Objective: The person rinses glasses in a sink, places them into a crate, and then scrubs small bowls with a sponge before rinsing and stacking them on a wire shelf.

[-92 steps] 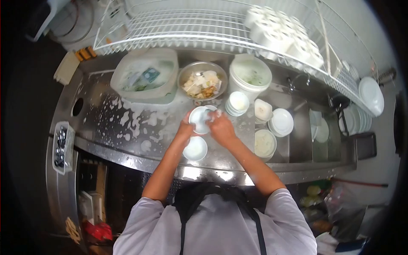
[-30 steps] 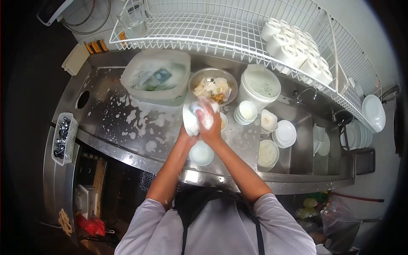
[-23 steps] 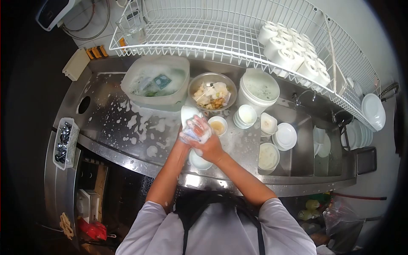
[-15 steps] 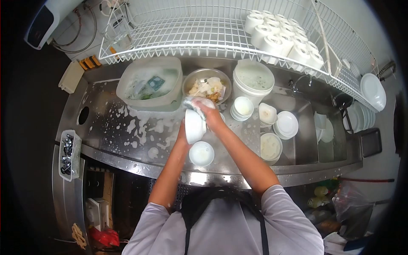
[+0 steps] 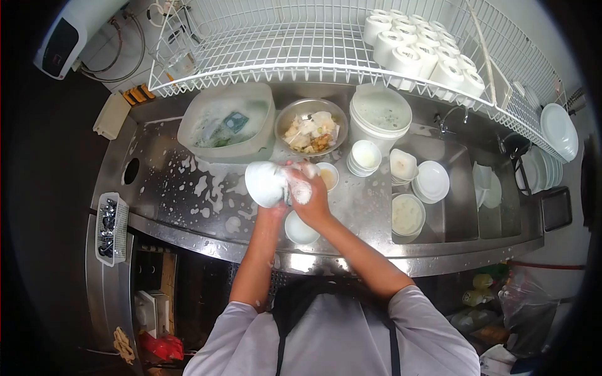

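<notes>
A white bowl [image 5: 266, 183], tilted on its side and wet with suds, is in my left hand [image 5: 273, 212], whose fingers are mostly hidden behind it. My right hand [image 5: 310, 197] is closed against the bowl's right edge, covered in foam. It grips a soapy scrubbing sponge [image 5: 288, 196], of which only a dark sliver shows between hand and bowl. Below my wrists another white bowl [image 5: 302, 228] rests on the steel counter. Just beyond my right hand sits a small bowl [image 5: 327, 177] with something yellowish inside.
A tub of sudsy water [image 5: 183, 139], a metal bowl of food scraps [image 5: 344, 128] and a white bucket [image 5: 380, 133] line the back. Stacked small bowls [image 5: 364, 164] and plates [image 5: 432, 182] stand right, beside the sinks [image 5: 456, 216]. A wire rack [image 5: 269, 76] overhangs; a cutlery basket [image 5: 101, 235] is left.
The white bowl has moved left and turned, so its rounded outside shows more. My right hand has come down and closer, from the bowl's top to its right edge.
</notes>
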Action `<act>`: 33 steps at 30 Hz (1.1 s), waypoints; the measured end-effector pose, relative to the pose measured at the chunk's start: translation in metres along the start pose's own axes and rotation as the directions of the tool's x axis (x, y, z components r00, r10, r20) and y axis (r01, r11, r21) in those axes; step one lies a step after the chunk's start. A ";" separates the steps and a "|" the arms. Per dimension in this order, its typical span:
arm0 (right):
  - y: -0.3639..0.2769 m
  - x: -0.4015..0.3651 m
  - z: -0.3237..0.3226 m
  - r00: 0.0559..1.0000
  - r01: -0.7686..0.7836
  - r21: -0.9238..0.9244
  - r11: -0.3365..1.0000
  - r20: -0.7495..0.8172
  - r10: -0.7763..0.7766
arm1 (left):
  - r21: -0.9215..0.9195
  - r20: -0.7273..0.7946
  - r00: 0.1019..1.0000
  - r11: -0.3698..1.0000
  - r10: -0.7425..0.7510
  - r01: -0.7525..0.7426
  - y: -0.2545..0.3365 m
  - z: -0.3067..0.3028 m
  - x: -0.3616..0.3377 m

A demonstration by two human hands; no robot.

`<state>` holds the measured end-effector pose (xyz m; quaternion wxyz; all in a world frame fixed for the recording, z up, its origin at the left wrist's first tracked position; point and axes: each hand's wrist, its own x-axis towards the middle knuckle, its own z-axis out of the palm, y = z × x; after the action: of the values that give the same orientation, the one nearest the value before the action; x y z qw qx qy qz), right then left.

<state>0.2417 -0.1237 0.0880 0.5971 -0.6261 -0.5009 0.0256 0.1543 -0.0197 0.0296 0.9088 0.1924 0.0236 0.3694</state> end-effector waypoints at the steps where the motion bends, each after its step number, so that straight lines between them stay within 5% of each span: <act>1: -0.001 0.004 -0.006 0.999 0.025 -0.023 0.999 0.046 -0.023 | 0.105 -0.045 0.998 0.994 0.042 -0.037 0.002 -0.007 0.001; 6: -0.026 0.028 -0.031 0.979 0.153 -0.213 0.965 0.168 -0.118 | 0.157 -0.101 0.991 0.985 0.092 -0.075 0.007 -0.021 0.011; 9: -0.030 0.038 -0.036 0.928 0.029 -0.271 0.962 0.366 0.075 | 0.218 -0.107 0.984 0.969 0.144 -0.118 0.010 -0.011 0.011; 11: -0.009 0.043 -0.034 0.845 -0.372 0.125 0.920 0.456 0.280 | 0.214 -0.147 0.980 0.972 0.132 -0.098 0.010 -0.008 0.008; 13: 0.002 0.045 -0.031 0.700 -0.707 0.393 0.588 0.505 0.505 | 0.167 -0.256 0.963 0.985 0.080 -0.037 0.008 -0.009 0.000; 16: 0.008 0.048 -0.025 0.797 -0.518 0.769 0.375 0.275 0.537 | 0.037 -0.041 0.998 0.998 -0.041 0.042 0.008 -0.028 0.005; 17: 0.009 0.048 -0.028 0.821 -0.501 0.682 0.532 0.181 0.541 | -0.041 0.032 0.996 0.995 -0.087 0.088 0.007 -0.034 0.008; 19: 0.004 0.043 -0.036 0.949 -0.294 0.537 0.791 0.067 0.307 | -0.182 0.180 0.968 0.962 -0.173 0.206 0.001 -0.015 0.012; 22: 0.002 0.036 -0.042 0.997 0.040 0.116 0.992 0.056 -0.047 | -0.094 -0.022 0.982 0.979 -0.186 0.183 -0.001 -0.025 0.006; 24: -0.008 0.029 -0.045 0.970 0.222 -0.220 0.950 0.153 -0.191 | -0.018 -0.135 0.984 0.993 -0.120 0.119 -0.006 -0.024 0.005; 28: -0.010 0.029 -0.047 0.955 0.260 -0.137 0.956 0.182 -0.234 | 0.088 -0.067 0.996 0.994 -0.051 0.057 -0.005 -0.014 0.006; 31: -0.018 0.035 -0.052 0.957 0.270 -0.309 0.912 0.189 -0.220 | 0.180 -0.070 0.997 0.982 -0.035 0.047 -0.001 -0.021 0.007; 33: -0.017 0.037 -0.050 0.957 0.188 -0.269 0.945 0.267 -0.115 | 0.293 -0.040 0.998 0.955 0.052 -0.038 -0.002 -0.018 0.010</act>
<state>0.2811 -0.1389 0.1366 0.4312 -0.6585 -0.6166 -0.0170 0.1591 -0.0079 0.0129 0.8610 0.3163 0.0949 0.3868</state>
